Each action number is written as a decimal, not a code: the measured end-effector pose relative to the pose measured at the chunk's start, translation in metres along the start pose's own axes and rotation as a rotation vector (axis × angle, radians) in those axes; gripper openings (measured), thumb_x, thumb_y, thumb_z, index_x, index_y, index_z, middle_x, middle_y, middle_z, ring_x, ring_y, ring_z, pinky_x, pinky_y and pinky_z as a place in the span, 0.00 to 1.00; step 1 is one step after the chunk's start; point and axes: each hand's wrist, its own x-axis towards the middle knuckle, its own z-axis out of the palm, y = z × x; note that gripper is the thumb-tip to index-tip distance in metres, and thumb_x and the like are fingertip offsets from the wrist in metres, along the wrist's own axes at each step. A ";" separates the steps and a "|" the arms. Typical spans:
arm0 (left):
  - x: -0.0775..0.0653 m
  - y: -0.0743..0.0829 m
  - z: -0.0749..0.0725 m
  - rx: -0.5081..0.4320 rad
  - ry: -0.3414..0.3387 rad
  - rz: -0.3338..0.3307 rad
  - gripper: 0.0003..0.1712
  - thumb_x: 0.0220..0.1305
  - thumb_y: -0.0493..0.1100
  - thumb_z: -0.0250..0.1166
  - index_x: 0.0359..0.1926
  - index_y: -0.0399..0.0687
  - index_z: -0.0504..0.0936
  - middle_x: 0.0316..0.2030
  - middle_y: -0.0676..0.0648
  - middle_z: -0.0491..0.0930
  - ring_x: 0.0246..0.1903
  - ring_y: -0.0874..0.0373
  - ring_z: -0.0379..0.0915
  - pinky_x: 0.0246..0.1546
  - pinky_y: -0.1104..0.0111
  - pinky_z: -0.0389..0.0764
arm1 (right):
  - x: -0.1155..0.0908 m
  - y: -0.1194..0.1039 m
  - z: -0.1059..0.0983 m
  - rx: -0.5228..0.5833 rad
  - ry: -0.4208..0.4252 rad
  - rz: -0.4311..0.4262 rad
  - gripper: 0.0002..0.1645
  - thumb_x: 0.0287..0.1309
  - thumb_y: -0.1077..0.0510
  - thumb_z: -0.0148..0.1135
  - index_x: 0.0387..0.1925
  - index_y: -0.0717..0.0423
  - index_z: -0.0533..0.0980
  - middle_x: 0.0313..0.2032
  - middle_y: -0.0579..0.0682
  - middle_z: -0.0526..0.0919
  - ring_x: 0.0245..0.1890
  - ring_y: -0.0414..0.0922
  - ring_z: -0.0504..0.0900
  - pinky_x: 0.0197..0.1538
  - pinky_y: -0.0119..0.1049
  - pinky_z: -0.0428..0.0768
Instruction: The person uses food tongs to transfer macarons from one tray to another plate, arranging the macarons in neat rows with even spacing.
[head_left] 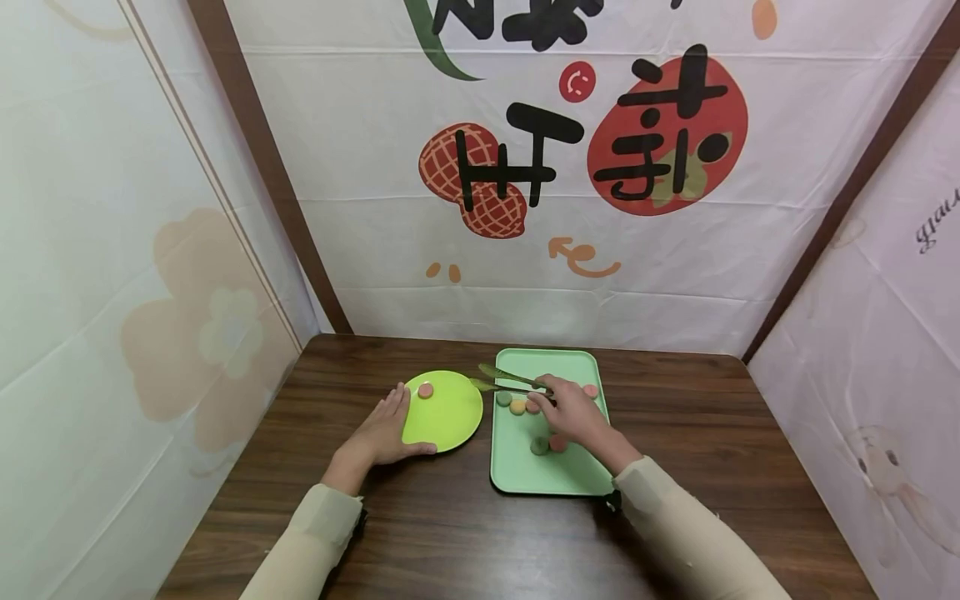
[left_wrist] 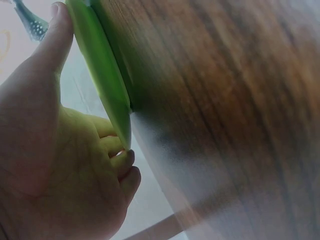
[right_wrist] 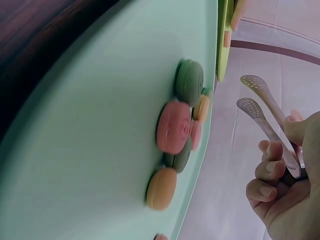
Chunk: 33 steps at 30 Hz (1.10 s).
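My left hand [head_left: 382, 433] holds the rim of a lime-green plate [head_left: 453, 425], its thumb along the near edge and its other fingers at the left side. One pink macaron [head_left: 425, 390] lies on the plate. Above a mint-green tray [head_left: 517, 475], my right hand [head_left: 573, 412] grips metal tongs [right_wrist: 270, 117] with perforated ends. The tongs' ends stand apart over the gap between plate and tray, with nothing visible between them. Several macarons sit on the tray, including a green one [right_wrist: 190, 82], a pink one [right_wrist: 174, 127] and an orange one [right_wrist: 161, 188]. My right hand partly hides the tray.
Plate and tray stand side by side on a dark wood-grain table [head_left: 450, 542]. A printed white cloth [head_left: 360, 167] hangs behind the table, with further cloth walls at left and right. A dark item [head_left: 613, 502] shows beside the right sleeve.
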 end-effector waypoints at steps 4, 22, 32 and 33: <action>0.001 0.001 0.000 0.001 0.001 0.003 0.78 0.61 0.76 0.72 0.83 0.25 0.42 0.84 0.26 0.37 0.84 0.32 0.36 0.84 0.43 0.47 | -0.007 0.005 -0.006 -0.016 0.015 -0.001 0.22 0.80 0.48 0.61 0.64 0.57 0.81 0.49 0.53 0.91 0.45 0.48 0.90 0.46 0.49 0.88; 0.000 0.001 0.003 0.008 0.001 -0.001 0.77 0.61 0.77 0.71 0.84 0.26 0.42 0.84 0.27 0.37 0.84 0.33 0.36 0.84 0.44 0.46 | -0.034 0.026 -0.029 -0.045 0.015 0.042 0.24 0.79 0.48 0.64 0.62 0.61 0.82 0.49 0.55 0.89 0.43 0.48 0.89 0.42 0.47 0.88; 0.000 0.000 0.002 0.013 0.009 0.001 0.78 0.60 0.77 0.71 0.83 0.25 0.42 0.84 0.26 0.37 0.84 0.32 0.36 0.84 0.43 0.47 | -0.054 0.034 -0.043 -0.023 0.018 0.052 0.23 0.79 0.50 0.63 0.65 0.61 0.80 0.58 0.60 0.87 0.49 0.54 0.90 0.45 0.49 0.90; 0.000 0.000 0.002 0.010 0.012 0.001 0.78 0.60 0.77 0.71 0.83 0.25 0.42 0.84 0.26 0.37 0.84 0.32 0.36 0.84 0.43 0.47 | -0.055 0.035 -0.044 -0.015 0.018 0.050 0.24 0.79 0.50 0.63 0.66 0.61 0.79 0.61 0.62 0.85 0.51 0.55 0.90 0.47 0.51 0.90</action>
